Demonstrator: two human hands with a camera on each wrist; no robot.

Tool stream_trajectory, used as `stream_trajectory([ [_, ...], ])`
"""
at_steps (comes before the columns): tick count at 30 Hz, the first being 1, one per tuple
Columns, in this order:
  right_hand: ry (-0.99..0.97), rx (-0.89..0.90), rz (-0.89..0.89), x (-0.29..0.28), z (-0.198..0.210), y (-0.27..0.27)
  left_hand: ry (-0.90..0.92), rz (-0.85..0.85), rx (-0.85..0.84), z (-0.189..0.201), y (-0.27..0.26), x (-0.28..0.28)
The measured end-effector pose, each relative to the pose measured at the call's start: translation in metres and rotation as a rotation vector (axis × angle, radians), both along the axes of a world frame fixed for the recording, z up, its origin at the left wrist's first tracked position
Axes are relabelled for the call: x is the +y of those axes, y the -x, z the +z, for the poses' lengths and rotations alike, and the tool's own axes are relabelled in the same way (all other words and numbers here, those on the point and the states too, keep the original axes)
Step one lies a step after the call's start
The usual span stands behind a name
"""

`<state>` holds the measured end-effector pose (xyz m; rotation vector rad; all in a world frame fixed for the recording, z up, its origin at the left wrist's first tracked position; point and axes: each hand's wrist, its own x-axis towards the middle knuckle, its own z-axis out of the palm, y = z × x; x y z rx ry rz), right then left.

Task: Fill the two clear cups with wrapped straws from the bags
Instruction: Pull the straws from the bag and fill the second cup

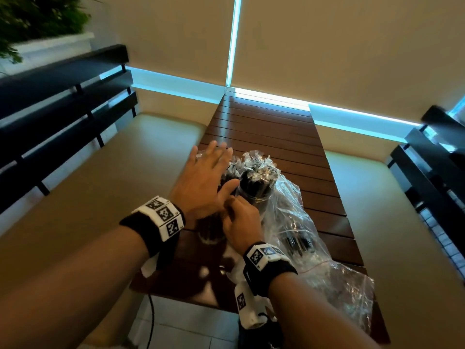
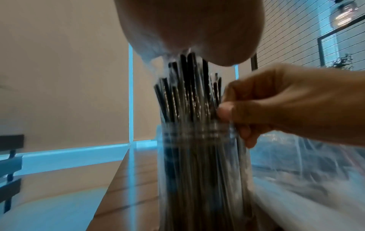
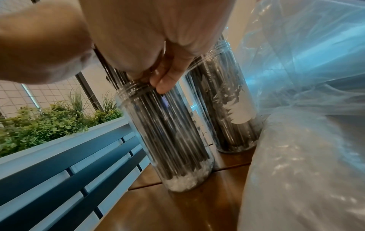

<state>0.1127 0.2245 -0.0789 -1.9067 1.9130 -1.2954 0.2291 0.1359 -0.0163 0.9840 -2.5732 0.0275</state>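
Our left hand [image 1: 203, 182] lies flat, fingers straight, pressing on the straws [image 2: 189, 96] in the near cup [image 3: 168, 137]. Our right hand [image 1: 239, 222] pinches straws at that cup's rim. The far cup [image 1: 256, 195] stands just beyond, already full; the bag [image 1: 314, 248] sprawls to the right. Press off-centre and we could tip the tall cup or crumple wrappers.

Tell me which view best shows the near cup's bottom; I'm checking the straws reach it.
Right wrist: the near cup shows wall to base, straws reaching down. The left wrist view cuts off its bottom; in the head view hands cover it.
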Motion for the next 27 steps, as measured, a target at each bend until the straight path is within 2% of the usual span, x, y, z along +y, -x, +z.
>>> stream_trajectory([
  [4,-0.041,0.006,0.019,-0.001,0.002,0.002,-0.123,-0.013,-0.028,0.006,0.013,0.005],
  [7,-0.050,0.042,0.024,0.003,0.007,-0.002,-0.137,0.016,-0.021,-0.006,0.010,0.009],
  [10,-0.019,0.050,-0.005,0.016,0.016,-0.001,-0.092,0.033,-0.082,0.009,0.006,0.009],
  [12,0.016,0.069,-0.070,0.030,0.023,0.008,0.015,0.035,0.055,0.031,0.007,0.018],
  [14,0.029,0.134,-0.153,0.046,0.027,0.022,0.148,-0.031,0.286,0.052,0.015,0.040],
  [15,0.011,0.165,-0.188,0.055,0.028,0.029,0.165,-0.086,0.342,0.058,0.023,0.052],
  [16,-0.013,0.187,-0.221,0.065,0.026,0.037,0.138,-0.144,0.315,0.062,0.033,0.064],
  [21,-0.137,0.177,-0.408,0.110,0.014,0.074,-0.017,-0.274,-0.170,0.044,0.082,0.105],
  [24,-0.267,0.165,-0.486,0.125,0.005,0.093,-0.052,-0.269,-0.273,0.019,0.104,0.115],
  [27,-0.439,0.181,-0.441,0.131,-0.010,0.106,-0.053,-0.240,-0.345,-0.001,0.120,0.120],
])
